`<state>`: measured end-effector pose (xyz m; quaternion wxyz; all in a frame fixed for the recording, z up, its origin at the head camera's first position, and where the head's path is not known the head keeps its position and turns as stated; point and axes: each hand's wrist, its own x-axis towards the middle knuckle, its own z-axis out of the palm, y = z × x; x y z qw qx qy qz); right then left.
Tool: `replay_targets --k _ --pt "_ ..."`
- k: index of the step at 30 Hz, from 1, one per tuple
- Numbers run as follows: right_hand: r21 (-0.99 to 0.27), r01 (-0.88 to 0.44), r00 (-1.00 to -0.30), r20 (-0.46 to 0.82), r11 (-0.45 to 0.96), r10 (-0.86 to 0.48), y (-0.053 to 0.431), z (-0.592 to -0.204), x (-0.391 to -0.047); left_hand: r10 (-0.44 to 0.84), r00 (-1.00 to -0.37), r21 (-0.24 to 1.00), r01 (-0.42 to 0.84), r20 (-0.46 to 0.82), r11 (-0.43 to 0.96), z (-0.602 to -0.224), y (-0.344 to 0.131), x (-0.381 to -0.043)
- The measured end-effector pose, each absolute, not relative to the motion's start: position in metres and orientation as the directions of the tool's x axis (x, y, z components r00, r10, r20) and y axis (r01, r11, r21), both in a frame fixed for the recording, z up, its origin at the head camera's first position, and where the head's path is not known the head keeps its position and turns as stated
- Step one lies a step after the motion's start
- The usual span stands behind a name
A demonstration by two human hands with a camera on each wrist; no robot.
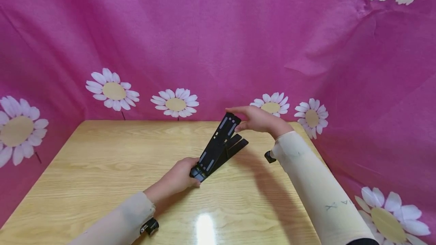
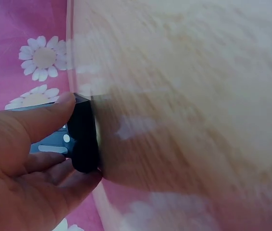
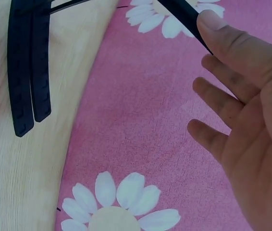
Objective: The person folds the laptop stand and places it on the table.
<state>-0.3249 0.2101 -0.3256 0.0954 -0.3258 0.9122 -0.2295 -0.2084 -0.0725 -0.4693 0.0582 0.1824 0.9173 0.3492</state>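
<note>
A black folding laptop stand (image 1: 216, 143) is partly unfolded over the table, its top panel with grey strips raised from two slim legs (image 3: 20, 72). My left hand (image 1: 177, 177) grips the hinge end, low and close to the tabletop. In the left wrist view, the thumb lies over the top of that black end (image 2: 84, 137) and the fingers are curled under it. My right hand (image 1: 258, 120) pinches the panel's raised far end between thumb and forefinger. The right wrist view shows its other fingers (image 3: 217, 101) spread, off the stand. A thin strut links panel and legs.
The light wooden table (image 1: 119, 169) extends around the stand on all sides. Behind it and at both sides hangs a pink cloth (image 1: 204, 48) printed with daisies. A small black camera mount (image 1: 149, 226) sits at the left wrist, another (image 1: 270, 157) at the right.
</note>
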Motion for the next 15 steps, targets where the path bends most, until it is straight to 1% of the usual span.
replay_targets --k 3,6,10,15 --pt "-0.476 -0.558 -0.767 -0.018 0.68 -0.642 0.212 -0.325 -0.329 0.369 -0.929 0.653 0.291 0.019 0.699 -0.468 -0.07 -0.209" --pt "-0.487 -0.538 -0.785 -0.009 0.688 -0.62 0.213 -0.324 -0.328 0.374 -0.927 0.64 0.289 0.003 0.712 -0.466 -0.07 -0.212" --pt "-0.492 -0.494 -0.823 -0.001 0.717 -0.568 0.213 -0.325 -0.319 0.4 -0.916 0.638 0.296 -0.021 0.711 -0.463 -0.079 -0.22" --pt "-0.457 -0.494 -0.842 0.041 0.74 -0.538 0.209 -0.327 -0.306 0.444 -0.895 0.638 0.318 -0.042 0.701 -0.462 -0.095 -0.233"
